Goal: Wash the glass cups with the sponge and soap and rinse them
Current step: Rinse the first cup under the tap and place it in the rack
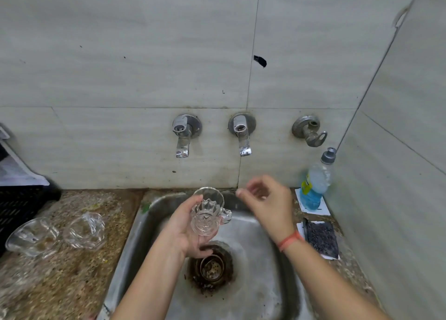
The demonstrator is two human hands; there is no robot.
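The left hand (183, 230) curls its fingers round the handled glass cup (207, 211) and tilts it over the sink (265, 283), likely so that drips land inside. The right hand (268, 201), fingers loosely spread and holding nothing, hovers beneath the right tap (242, 136), apparently going for water. The other glass cups (84, 230) lie on the table (72, 283) to the left.
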